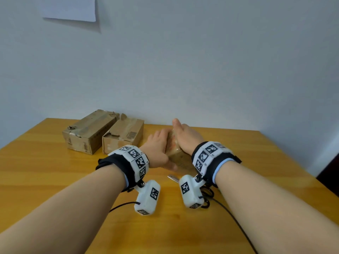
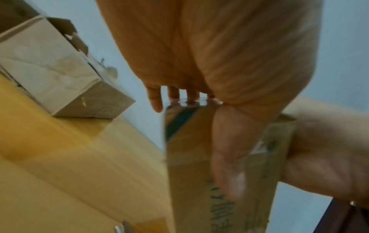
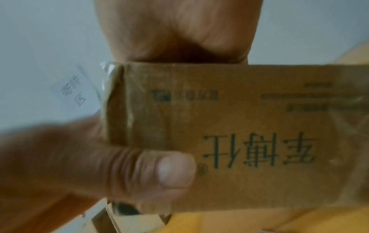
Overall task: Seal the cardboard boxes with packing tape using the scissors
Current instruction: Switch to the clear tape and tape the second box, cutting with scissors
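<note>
Head view: left hand (image 1: 159, 147) and right hand (image 1: 185, 137) clasp a small box (image 1: 176, 150) at frame centre on the tabletop (image 1: 55, 171). Right wrist view alone shows its printed lettering; head view alone shows scissors (image 1: 173, 178).

Two boxes (image 1: 102, 132) side by side on table (image 1: 55, 180), left of hand-held box (image 1: 177, 153).
</note>
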